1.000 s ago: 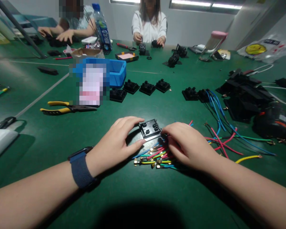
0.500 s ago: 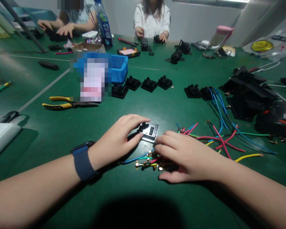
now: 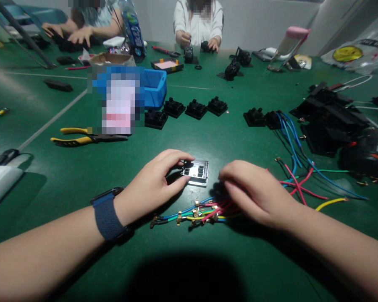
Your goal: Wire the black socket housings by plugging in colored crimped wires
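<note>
A small black square plate with a shiny face point(image 3: 196, 172) lies on the green table. Thumb and fingers of my left hand point(image 3: 164, 174) grip its left edge. To the right, my right hand point(image 3: 255, 191) hovers over a bundle of coloured wires with brass terminals point(image 3: 204, 212), its fingers curled together and apart from the plate. Whatever its fingertips hold, if anything, is too dark to make out. More red, blue and yellow wires point(image 3: 297, 182) spread out beyond that hand.
Pliers point(image 3: 72, 137), a blurred phone-like object point(image 3: 119, 105) and a blue bin point(image 3: 156, 88) are at the left. Several black housings point(image 3: 196, 109) stand in the middle; larger black parts point(image 3: 321, 134) lie right. Two people's hands point(image 3: 82, 37) work at the far side.
My right hand has moved away from the plate to the right and its fingers have drawn together, uncovering more of the wire bundle. My left hand keeps its grip. The view has shifted slightly.
</note>
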The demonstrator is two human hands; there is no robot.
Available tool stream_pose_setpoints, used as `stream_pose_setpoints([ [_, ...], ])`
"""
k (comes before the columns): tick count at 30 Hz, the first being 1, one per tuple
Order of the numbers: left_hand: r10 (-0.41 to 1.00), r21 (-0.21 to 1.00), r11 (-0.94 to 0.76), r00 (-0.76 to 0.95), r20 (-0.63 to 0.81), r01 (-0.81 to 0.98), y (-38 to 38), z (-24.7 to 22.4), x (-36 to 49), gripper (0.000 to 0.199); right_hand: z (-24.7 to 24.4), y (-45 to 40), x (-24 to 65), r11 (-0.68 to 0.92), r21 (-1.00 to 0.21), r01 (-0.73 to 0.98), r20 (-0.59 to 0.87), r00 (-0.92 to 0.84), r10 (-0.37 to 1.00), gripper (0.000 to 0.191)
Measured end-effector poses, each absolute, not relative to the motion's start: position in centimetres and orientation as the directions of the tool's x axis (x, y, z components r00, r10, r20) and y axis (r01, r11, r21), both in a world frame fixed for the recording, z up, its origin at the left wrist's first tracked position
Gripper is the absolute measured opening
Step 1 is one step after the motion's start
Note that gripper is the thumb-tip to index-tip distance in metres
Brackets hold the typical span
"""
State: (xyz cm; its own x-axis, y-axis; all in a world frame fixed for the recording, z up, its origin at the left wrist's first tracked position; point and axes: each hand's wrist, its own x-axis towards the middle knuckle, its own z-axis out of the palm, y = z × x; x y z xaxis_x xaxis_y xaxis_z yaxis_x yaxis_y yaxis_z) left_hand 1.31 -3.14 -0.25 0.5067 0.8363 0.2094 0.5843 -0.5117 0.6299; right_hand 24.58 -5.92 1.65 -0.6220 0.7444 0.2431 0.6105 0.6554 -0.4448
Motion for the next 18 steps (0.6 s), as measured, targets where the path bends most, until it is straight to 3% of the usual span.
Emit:
stream_pose_setpoints([
  [4, 0.839, 0.631, -0.507, 0.503, 0.206, 0.587, -3.19, -0.15, 1.25, 0.03, 1.29, -5.31, 25.17, 0.47, -0.564, 0.678, 0.293, -0.368, 0.882, 0.02],
  [6, 0.844, 0.635, -0.498, 0.498, 0.199, 0.59, -3.24, -0.12, 1.22, 0.031, 1.0, -5.13, 25.15, 0.53, -0.526, 0.665, 0.289, -0.447, 0.847, 0.018],
  [10, 0.847, 0.644, -0.493, 0.493, 0.2, 0.585, -3.23, -0.24, 1.22, 0.03, 0.74, -5.14, 24.81, 0.746, -0.338, 0.574, 0.208, -0.727, 0.654, 0.009],
  [14, 0.84, 0.635, -0.509, 0.497, 0.219, 0.581, -3.2, -0.25, 1.27, 0.027, 0.8, -5.28, 24.61, 0.788, -0.296, 0.539, 0.125, -0.796, 0.592, 0.01],
  [18, 0.763, 0.489, -0.644, 0.54, 0.355, 0.588, -3.93, 0.42, 1.26, 0.028, 0.82, -5.22, 24.64, 0.806, -0.263, 0.53, 0.063, -0.824, 0.563, 0.008],
])
